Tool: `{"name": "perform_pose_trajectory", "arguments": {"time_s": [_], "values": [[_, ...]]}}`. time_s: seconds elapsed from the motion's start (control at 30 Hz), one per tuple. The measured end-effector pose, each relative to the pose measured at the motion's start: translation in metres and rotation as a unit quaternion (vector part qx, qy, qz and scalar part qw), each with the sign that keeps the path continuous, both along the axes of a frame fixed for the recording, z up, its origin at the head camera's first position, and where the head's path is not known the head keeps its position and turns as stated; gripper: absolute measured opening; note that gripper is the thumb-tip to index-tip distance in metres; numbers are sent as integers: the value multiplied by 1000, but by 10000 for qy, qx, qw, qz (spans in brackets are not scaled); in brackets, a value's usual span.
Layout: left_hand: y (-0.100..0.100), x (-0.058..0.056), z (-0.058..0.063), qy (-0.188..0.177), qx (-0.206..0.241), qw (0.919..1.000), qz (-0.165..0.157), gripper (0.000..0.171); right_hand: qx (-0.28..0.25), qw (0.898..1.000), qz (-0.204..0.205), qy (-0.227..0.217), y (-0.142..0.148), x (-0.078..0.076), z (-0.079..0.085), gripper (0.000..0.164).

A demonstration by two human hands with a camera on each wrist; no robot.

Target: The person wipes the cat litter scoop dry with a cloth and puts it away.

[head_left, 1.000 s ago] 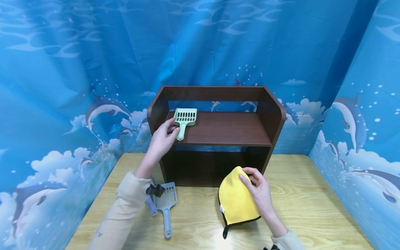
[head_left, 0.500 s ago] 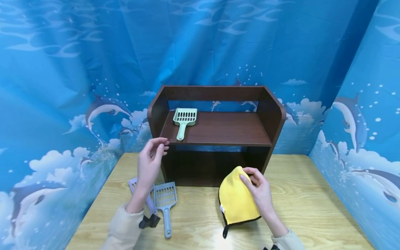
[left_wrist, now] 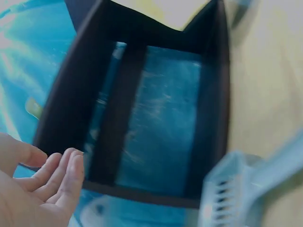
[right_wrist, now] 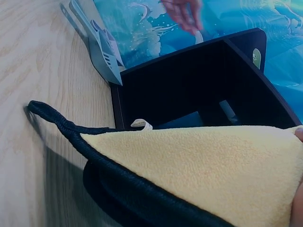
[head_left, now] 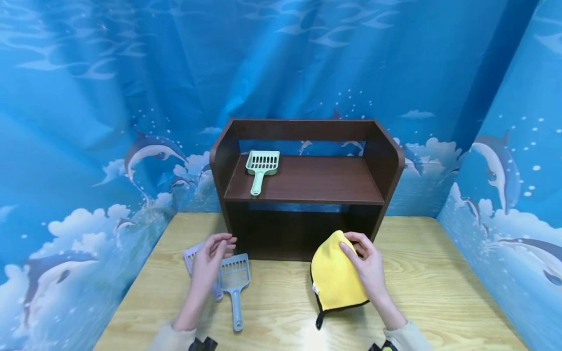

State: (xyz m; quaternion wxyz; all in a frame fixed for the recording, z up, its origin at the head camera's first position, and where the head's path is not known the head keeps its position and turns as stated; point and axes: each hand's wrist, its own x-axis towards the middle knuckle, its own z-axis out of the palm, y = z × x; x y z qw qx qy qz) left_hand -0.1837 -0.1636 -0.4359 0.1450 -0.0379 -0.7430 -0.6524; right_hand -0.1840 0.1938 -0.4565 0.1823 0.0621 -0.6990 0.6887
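My right hand (head_left: pixel 368 265) pinches the upper edge of a yellow cloth (head_left: pixel 335 275) with dark trim and a loop, held in front of the shelf's right side. In the right wrist view the cloth (right_wrist: pixel 213 165) fills the lower part. My left hand (head_left: pixel 208 263), loosely bent and holding nothing, hovers above a lilac litter scoop (head_left: pixel 190 254), hiding part of it. Beside that hand a grey-blue litter scoop (head_left: pixel 234 280) lies on the table, handle toward me. On the upper shelf, at its left end, rests a green litter scoop (head_left: pixel 261 165).
A dark brown two-level shelf (head_left: pixel 303 180) stands at the back of the wooden table (head_left: pixel 439 292). Blue dolphin-printed curtains (head_left: pixel 175 73) hang behind it and along the sides.
My left hand has left the green litter scoop on the shelf and come down toward the lilac one. My right hand keeps holding the cloth in nearly the same place.
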Motion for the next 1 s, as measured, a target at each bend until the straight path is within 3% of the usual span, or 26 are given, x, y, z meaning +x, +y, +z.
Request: {"name": "perform_pose_trajectory", "arguments": {"time_s": [0.13,0.27,0.47,0.7,0.83,1.0], "values": [[-11,10,-23,-532,-311,9981,3,26,-8,10000,-5,48,2,-2,0,24],[-27,21,-44,-1081,-781,9910,83,27,72,10000,4,37,3,-4,1,24],[-42,39,-71,-1932,-842,9775,-106,27,135,9999,-91,-38,6,-4,-1,24],[-55,50,-90,-2463,-1101,9588,-892,37,191,9997,-145,-23,9,-3,-2,24],[-58,52,-100,-2761,-767,9471,-1444,42,307,9994,-180,-53,10,0,-3,24],[-59,54,-111,-2822,-24,9373,-2045,45,129,9999,-91,-42,10,2,-6,26]]}}
